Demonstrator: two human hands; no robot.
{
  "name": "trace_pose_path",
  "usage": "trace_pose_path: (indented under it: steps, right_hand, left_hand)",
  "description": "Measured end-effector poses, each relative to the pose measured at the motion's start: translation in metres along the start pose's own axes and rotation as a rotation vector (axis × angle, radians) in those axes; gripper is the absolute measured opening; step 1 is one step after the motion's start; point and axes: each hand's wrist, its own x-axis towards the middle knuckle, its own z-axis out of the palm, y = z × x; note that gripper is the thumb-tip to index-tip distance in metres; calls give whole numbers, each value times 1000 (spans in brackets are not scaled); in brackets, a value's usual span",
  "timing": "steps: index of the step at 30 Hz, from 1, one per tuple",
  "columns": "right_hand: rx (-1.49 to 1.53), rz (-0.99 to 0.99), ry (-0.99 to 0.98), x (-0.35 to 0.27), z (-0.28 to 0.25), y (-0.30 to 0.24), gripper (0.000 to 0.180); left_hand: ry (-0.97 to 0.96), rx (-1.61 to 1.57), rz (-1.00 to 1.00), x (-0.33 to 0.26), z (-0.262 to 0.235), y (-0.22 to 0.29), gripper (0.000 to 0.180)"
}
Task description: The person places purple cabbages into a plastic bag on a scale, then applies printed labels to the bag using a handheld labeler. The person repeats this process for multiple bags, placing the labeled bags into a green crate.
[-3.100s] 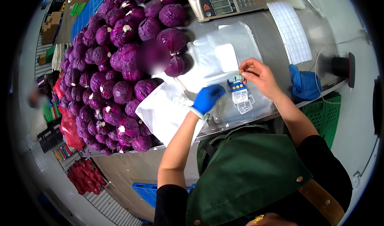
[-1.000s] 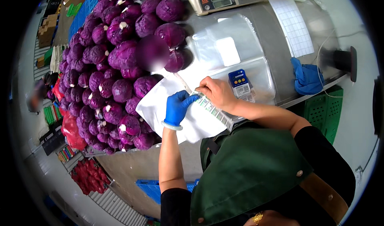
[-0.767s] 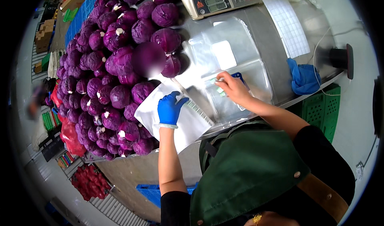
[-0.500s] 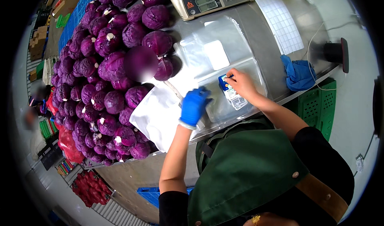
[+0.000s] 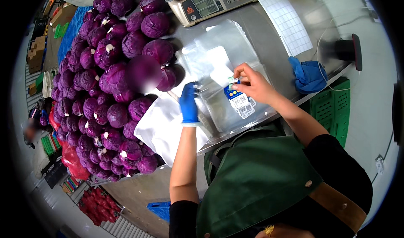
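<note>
My right hand [image 5: 255, 84], bare, pinches a small green-and-white label [image 5: 232, 82] between thumb and fingers. Just below it, a blue-and-white stack of printed labels [image 5: 240, 101] lies on clear plastic bags [image 5: 220, 111], which are spread flat on the metal table. My left hand [image 5: 189, 106] wears a blue glove and is over the left edge of the bags, beside a white sheet [image 5: 162, 126]. Its fingers point away from me and are partly hidden, so their grip is unclear. Purple cabbages [image 5: 117, 115] are piled to the left of it.
A weighing scale [image 5: 210, 2] stands at the table's far side. To the right are a gridded white sheet [image 5: 286, 23], a crumpled blue cloth or glove [image 5: 309, 75], a cable and a black stand [image 5: 351, 52]. A green crate [image 5: 330, 109] sits below the right edge.
My right hand has drawn the small label up from the stack. My left hand has shifted left and away from me, its fingers now pointing forward. The whole view has shifted slightly.
</note>
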Motion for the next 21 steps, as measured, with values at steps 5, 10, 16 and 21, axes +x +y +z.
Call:
trace_pose_path:
  steps: [5,10,16,21]
  right_hand:
    - [-612,24,-44,10,15,40,23]
    - [-1007,-60,-57,19,27,58,25]
    - [-342,84,27,16,4,23,17]
    - [-24,223,-38,0,6,-17,16]
  left_hand:
    - [96,372,357,-9,1,31,9]
    - [-609,1007,558,-49,21,-8,22]
    - [-599,561,57,-33,11,-21,14]
    - [90,-67,-43,-3,-6,11,14]
